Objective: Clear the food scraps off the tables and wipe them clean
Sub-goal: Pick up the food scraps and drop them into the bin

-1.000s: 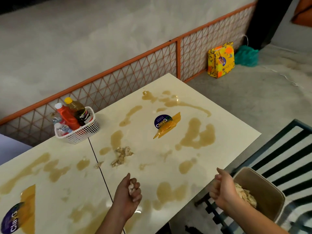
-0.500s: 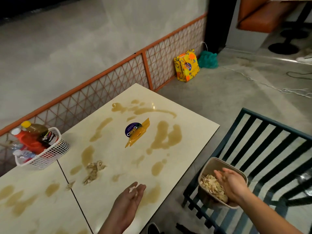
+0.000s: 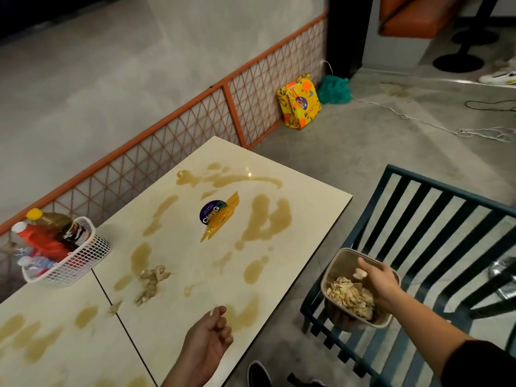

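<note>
On the table [image 3: 312,203] (stained), scraps [image 3: 150,283] lie beyond the left hand [image 3: 208,339].

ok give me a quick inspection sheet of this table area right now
surface: two cream tables butted together, smeared with brown spills
job's things: food scraps heaped near the seam; tan tub of scraps at the slatted chair
clutter: white basket of bottles at the fence side; round sticker
hands: left hand loosely curled above the table edge, pale bit at its fingertips, grip unclear; right hand stretched over the tub, pale scrap just under its fingers
cables: white cord and dark cable on the floor
surroundings: orange mesh fence, yellow bag, green bag
</note>
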`<state>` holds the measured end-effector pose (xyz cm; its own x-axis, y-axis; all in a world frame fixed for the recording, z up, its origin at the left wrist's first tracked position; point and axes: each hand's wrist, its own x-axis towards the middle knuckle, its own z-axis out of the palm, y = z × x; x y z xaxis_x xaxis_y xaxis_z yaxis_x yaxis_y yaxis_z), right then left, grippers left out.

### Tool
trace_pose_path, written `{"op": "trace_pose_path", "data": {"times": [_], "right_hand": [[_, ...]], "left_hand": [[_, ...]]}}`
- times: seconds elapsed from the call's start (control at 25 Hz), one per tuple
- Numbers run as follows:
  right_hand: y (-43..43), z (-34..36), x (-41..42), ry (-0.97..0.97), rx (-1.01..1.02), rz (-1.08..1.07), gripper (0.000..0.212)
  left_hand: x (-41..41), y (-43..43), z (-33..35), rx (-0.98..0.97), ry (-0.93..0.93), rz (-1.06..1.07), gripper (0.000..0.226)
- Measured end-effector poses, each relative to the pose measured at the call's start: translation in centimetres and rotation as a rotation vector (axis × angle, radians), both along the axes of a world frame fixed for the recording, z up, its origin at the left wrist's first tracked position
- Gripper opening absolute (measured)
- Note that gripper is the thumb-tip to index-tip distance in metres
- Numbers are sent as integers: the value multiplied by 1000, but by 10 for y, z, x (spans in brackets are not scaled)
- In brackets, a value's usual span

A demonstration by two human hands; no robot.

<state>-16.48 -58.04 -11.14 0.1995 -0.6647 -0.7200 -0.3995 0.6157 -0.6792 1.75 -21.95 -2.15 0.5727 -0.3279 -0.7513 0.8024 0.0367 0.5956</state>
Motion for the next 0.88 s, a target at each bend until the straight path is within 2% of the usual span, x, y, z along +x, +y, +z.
{"op": "trace_pose_path", "data": {"times": [0.08, 0.12, 0.2, 0.28, 0.44, 0.56, 0.68, 0.8, 0.88], "right_hand": [[16, 2, 1, 132, -117, 64, 80], [31, 12, 4, 147, -143, 103, 77], [64, 40, 11, 73, -128, 202, 54], [97, 59, 23, -84, 33, 335, 32], [148, 84, 40, -423, 420, 537, 43], [168, 104, 42, -674, 577, 494, 39], [170, 100, 36, -779, 548, 415, 34], [166, 94, 25, -731, 462, 429, 34], [163, 92, 19, -666, 375, 471, 23]], "left_hand": [[-6, -3, 5, 18, -7, -41, 19], [-10, -5, 7, 29, -20, -58, 24], [-18, -13, 10, 58, -75, -100, 30], [-29, -24, 16, 142, -246, -198, 26], [-54, -48, 25, 328, -775, -512, 23], [-65, -62, 28, 344, -931, -677, 29], [-69, -64, 21, 379, -1046, -845, 43], [-72, -64, 20, 349, -1085, -988, 51], [-73, -65, 18, 353, -1105, -1083, 54]]}}
